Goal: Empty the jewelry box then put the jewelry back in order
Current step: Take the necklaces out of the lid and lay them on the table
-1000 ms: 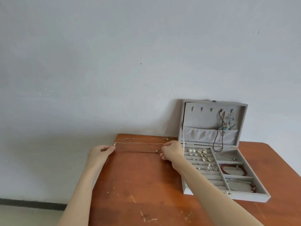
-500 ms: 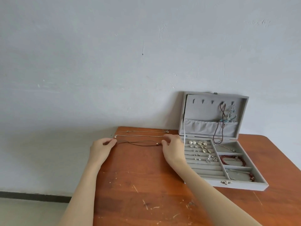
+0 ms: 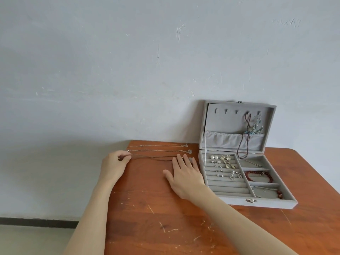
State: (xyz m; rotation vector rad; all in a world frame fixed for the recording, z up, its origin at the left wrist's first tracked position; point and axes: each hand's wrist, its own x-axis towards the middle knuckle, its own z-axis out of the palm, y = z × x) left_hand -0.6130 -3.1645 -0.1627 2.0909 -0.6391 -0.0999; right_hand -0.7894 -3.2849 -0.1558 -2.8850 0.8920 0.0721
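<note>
Lying sideways across the middle of the frame, the brown necklace (image 3: 152, 158) is pinched by the left hand (image 3: 114, 164) while the flat, open right hand (image 3: 185, 172) touches its other end.

Three necklaces (image 3: 158, 150) lie on one table (image 3: 184, 227); one jewelry box (image 3: 246, 199) holds two bracelets (image 3: 257, 174); two hands (image 3: 185, 173) show.

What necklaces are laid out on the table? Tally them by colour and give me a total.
Silver chains: 2
Brown cord, one end pinched by the left hand: 1
Total on the table: 3
</note>
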